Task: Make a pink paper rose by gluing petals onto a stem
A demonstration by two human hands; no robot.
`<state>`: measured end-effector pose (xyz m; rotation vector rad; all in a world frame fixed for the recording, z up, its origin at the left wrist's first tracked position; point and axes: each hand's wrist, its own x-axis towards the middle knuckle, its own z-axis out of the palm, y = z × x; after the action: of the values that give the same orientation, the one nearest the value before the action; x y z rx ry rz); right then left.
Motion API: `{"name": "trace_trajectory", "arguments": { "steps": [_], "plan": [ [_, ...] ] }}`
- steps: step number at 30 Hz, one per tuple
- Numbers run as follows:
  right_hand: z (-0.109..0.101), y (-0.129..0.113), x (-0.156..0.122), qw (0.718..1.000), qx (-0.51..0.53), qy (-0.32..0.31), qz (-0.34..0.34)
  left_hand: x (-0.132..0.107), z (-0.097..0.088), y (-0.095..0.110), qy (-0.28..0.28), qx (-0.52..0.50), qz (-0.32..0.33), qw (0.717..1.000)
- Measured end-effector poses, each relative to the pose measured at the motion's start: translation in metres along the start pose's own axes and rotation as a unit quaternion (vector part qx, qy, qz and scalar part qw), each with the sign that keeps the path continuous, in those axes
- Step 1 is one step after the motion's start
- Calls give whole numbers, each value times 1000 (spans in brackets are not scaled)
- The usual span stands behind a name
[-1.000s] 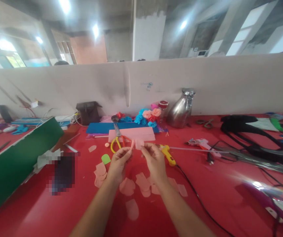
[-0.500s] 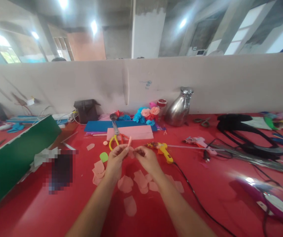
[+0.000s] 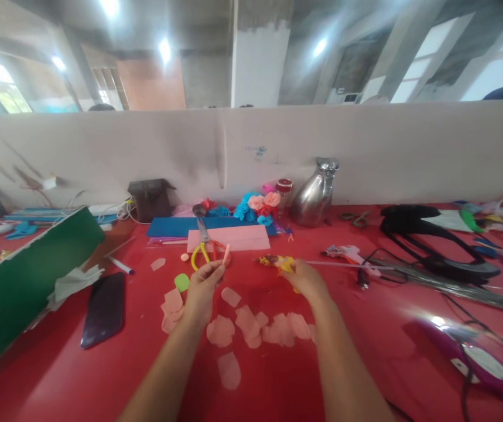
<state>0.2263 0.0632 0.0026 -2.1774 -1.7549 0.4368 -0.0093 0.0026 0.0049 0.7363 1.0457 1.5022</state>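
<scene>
My left hand (image 3: 205,284) pinches a small rolled pink paper piece (image 3: 226,254) that points upward. To the right, my right hand (image 3: 308,280) is closed around the handle of a yellow hot glue gun (image 3: 280,263), which lies on the table with a clear glue stick (image 3: 343,265) running out of its back. A loose pink petal cutout (image 3: 231,296) lies between my hands. Several more pink petal cutouts (image 3: 246,322) are spread below. Just behind my left hand lie yellow-and-orange-handled scissors (image 3: 202,234).
Left stand a green board (image 3: 36,287), a dark phone (image 3: 103,309) and a pen (image 3: 122,266). At the back are crepe-paper flowers (image 3: 255,205), folded pink paper (image 3: 233,237) and a metal jug (image 3: 315,196). A pink glue gun (image 3: 352,256) and a black strap-like object (image 3: 435,246) lie right.
My right hand has left the paper and moved right onto the yellow glue gun. A pink petal now lies on the table between my hands. My left hand keeps its rolled piece.
</scene>
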Motion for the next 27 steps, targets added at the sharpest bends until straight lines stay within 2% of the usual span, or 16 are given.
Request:
{"name": "trace_trajectory", "arguments": {
  "steps": [7, 11, 15, 17, 19, 21, 23, 25, 27],
  "plan": [
    [3, 8, 6, 999, 18, -49, -3, 2, -3, -2, 5, 31, 14, 999],
    [3, 8, 6, 998, 14, -66, 8, 4, -11, 2, 15, 133, 36, 990],
    [5, 4, 9, 998, 17, -42, 34, 7, -20, 3, 16, 310, 62, 949],
    [4, 0, 9, 999, 30, -11, 44, 9, -23, 0, 19, 375, 75, 924],
    [1, -5, 5, 994, 98, 17, 47, 11, -24, -4, 13, 438, 70, 896],
    [-4, -10, -1, 969, 243, -6, 40, 11, -23, -8, -6, 510, 36, 859],
    [-10, -14, -7, 913, 400, -75, 27, 12, -22, -9, -27, 566, 0, 824],
    [-16, -18, -13, 855, 502, -131, 16, 13, -23, -8, -31, 579, -17, 814],
    [-21, -21, -17, 826, 541, -159, 1, 16, -25, -7, -18, 564, -23, 825]
  ]
}}
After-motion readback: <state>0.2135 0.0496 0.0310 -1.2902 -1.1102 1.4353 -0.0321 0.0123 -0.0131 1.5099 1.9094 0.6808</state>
